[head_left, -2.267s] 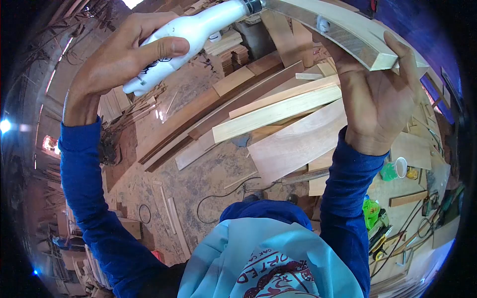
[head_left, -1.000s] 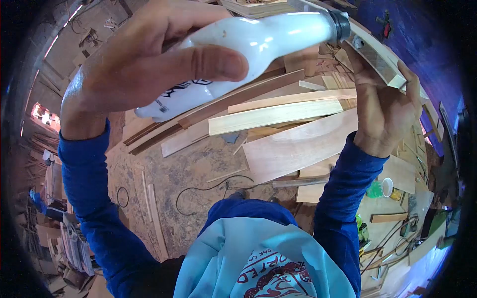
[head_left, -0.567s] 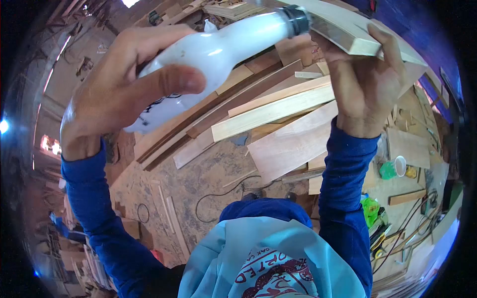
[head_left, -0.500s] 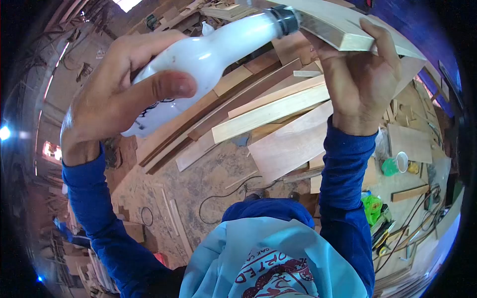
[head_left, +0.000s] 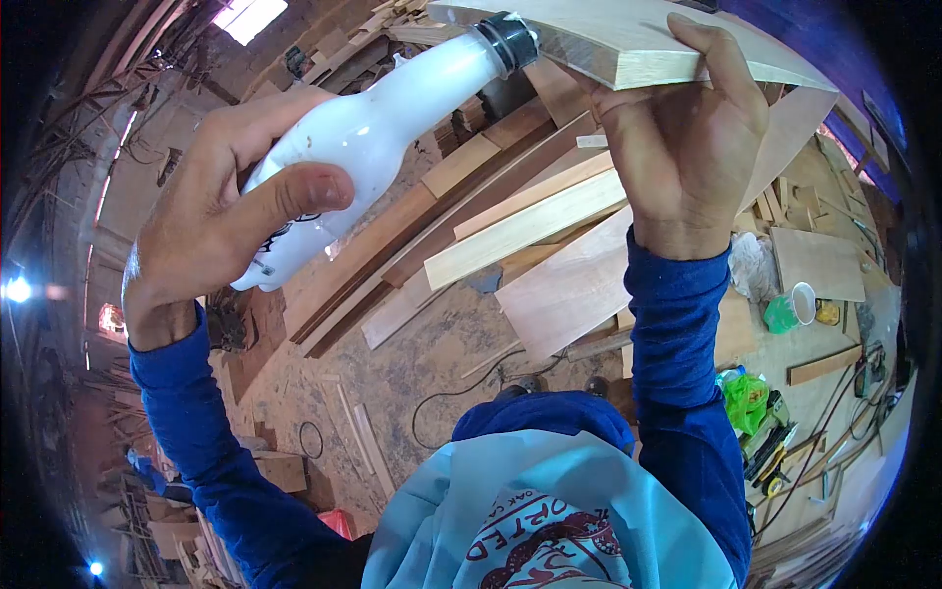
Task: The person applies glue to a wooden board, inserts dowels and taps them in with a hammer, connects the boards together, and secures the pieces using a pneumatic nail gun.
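My left hand [head_left: 231,196] is wrapped round a white plastic bottle [head_left: 363,142], thumb across its near side. The bottle tilts up to the right, and its black neck end meets the edge of a pale wooden board [head_left: 653,64]. A small white blob shows at the tip. My right hand [head_left: 687,147] supports the board from below, its thumb and fingers on either side of the board's corner. The far part of the board runs out of view at the top.
Planks [head_left: 530,231] and a wide panel [head_left: 574,285] lie below my hands. At the right are a green and white cup [head_left: 790,308], a green bag [head_left: 746,402] and tools. A black cable [head_left: 432,402] curls on the floor.
The bottle's end has moved left along the board's edge with my left hand. My right hand and the board's corner have also shifted left in view.
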`<control>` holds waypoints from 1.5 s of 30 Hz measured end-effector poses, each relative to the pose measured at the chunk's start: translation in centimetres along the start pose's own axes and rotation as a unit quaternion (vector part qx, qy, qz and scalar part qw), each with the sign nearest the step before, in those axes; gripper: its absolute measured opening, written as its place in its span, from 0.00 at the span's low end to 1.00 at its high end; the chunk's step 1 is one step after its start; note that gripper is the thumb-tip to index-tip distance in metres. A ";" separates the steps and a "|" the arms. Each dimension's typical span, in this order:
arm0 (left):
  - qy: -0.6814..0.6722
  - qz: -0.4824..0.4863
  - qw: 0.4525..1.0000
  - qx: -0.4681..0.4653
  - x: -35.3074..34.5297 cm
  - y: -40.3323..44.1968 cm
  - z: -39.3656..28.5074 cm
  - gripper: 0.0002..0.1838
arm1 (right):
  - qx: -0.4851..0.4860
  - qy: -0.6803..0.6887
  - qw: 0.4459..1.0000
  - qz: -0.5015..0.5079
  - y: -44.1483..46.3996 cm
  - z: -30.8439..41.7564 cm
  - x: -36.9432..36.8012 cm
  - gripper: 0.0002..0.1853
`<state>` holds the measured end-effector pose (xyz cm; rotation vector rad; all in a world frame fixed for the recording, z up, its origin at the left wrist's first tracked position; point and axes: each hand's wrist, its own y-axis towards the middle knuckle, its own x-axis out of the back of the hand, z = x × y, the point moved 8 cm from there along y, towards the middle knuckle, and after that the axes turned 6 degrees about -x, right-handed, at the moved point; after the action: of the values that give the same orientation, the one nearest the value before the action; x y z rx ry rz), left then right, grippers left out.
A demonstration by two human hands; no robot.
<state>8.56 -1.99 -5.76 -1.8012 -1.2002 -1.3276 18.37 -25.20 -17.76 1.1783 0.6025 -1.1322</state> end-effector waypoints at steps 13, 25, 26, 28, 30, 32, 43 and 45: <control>0.028 0.037 0.998 0.032 0.1 -0.3 -2.1 0.36 | 0.022 0.036 0.999 0.021 0.4 -0.1 0.1 0.17; -0.149 -0.017 0.987 0.052 -1.7 -0.5 -2.2 0.38 | -0.016 0.028 0.999 0.014 0.0 -5.1 3.3 0.24; -0.199 -0.013 0.980 0.019 -2.1 -0.4 -1.6 0.44 | -0.014 -0.019 0.999 0.045 -0.4 -6.5 4.6 0.39; -0.258 -0.062 0.959 -0.100 -2.9 0.3 -0.9 0.49 | -0.013 0.028 1.000 0.001 -0.9 -5.7 3.5 0.23; -0.308 -0.109 0.939 -0.110 -3.2 0.5 1.5 0.55 | -0.018 0.080 0.996 -0.043 -1.9 -6.0 4.6 0.10; -0.371 -0.179 0.900 -0.140 -4.3 -0.4 3.6 0.54 | -0.076 0.045 0.995 -0.048 -3.8 -7.4 7.9 0.12; -0.516 -0.065 0.854 -0.037 -19.9 -2.3 17.8 0.41 | -0.099 -0.204 0.865 -0.448 -20.7 -15.6 31.1 0.13; -0.511 -0.020 0.858 -0.044 -21.8 -2.0 20.0 0.39 | -0.099 -0.186 0.857 -0.470 -22.1 -16.5 32.9 0.12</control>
<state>12.84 8.98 -32.99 -2.6690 -1.6832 -0.3424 13.03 -21.21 -60.16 0.4084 1.0011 -2.0027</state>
